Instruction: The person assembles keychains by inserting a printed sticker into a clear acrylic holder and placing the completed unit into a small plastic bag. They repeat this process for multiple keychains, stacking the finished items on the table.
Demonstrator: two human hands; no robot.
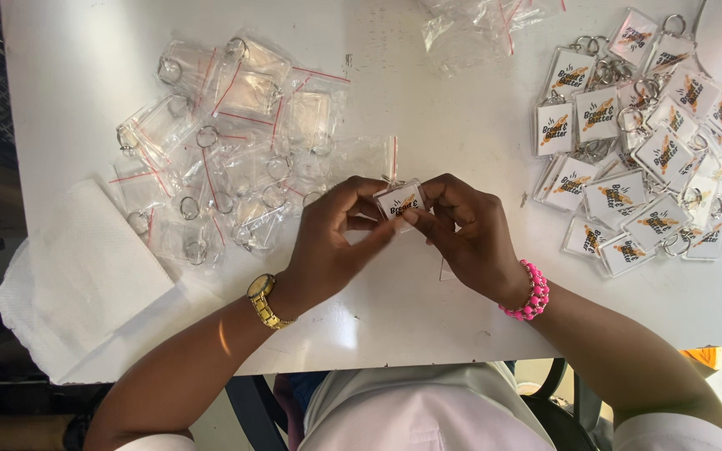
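A clear rectangular keychain (399, 201) with a printed white card inside is pinched between both hands over the middle of the white table (428, 108). My left hand (327, 238), with a gold watch on its wrist, grips the keychain's left side. Its right side is held by the fingers of my right hand (470, 234), which wears a pink bead bracelet.
A heap of empty clear keychains in small plastic bags (219, 142) lies to the left. A pile of filled keychains with printed cards (637, 142) lies to the right. White tissue paper (77, 276) hangs over the left front edge. Empty bags (478, 21) sit at the back.
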